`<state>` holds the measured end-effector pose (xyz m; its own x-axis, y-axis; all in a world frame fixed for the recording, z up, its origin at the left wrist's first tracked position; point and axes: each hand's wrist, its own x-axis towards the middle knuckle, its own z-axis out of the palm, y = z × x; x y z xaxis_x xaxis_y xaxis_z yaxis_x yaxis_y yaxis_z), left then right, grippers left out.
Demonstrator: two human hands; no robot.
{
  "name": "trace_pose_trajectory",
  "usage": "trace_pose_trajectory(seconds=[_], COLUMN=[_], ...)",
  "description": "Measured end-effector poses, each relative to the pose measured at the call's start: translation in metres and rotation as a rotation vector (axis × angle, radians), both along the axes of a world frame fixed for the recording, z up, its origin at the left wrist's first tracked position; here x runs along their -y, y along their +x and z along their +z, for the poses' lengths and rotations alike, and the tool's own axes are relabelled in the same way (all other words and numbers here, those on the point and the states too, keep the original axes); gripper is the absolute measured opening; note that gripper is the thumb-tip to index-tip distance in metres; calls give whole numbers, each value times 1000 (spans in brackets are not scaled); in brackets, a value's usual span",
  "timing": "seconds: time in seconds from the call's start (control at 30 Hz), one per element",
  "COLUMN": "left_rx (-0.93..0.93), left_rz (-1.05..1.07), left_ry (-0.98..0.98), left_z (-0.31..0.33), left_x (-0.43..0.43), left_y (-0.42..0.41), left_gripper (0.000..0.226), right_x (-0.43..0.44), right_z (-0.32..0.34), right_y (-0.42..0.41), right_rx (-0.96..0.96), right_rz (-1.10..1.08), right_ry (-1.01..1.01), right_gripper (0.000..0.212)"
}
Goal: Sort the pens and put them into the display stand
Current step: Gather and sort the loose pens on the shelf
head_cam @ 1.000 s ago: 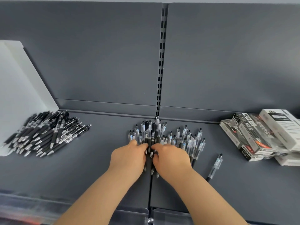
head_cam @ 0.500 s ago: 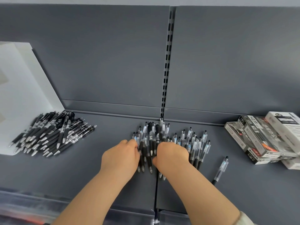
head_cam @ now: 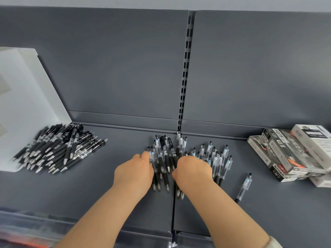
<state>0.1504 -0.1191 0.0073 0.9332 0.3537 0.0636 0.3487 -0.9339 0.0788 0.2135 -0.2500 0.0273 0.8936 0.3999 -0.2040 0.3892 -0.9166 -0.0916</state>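
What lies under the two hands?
Pens of the middle pile lie under the left hand and right hand, ends sticking out; the covered barrels and fingertips are hidden.

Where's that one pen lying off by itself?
In the head view, the lone pen lies on the right half of the shelf, between the middle pile and the boxes.

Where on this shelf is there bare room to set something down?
Bare shelf lies between the left pen pile and the left hand, and at the front right, nearer than the lone pen and the boxes. Crowded: the middle pen pile, with the right hand on it too.
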Motion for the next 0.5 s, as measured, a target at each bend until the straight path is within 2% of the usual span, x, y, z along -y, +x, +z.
trace_pose_trajectory(seconds=[0.17, 0.3, 0.5], left_rx=[13, -121, -364], left_rz=[-84, -86, 15], left_ry=[4, 84, 212], left_z=[9, 4, 2], left_x=[17, 35, 47], left_y=[9, 34, 60], left_gripper=[21, 21, 50], right_x=[30, 50, 69], right_z=[5, -1, -10], right_y=[4, 3, -4], right_rx=[46, 28, -11], right_rz=[-144, -236, -319], right_ry=[293, 490, 645], right_gripper=[36, 28, 28])
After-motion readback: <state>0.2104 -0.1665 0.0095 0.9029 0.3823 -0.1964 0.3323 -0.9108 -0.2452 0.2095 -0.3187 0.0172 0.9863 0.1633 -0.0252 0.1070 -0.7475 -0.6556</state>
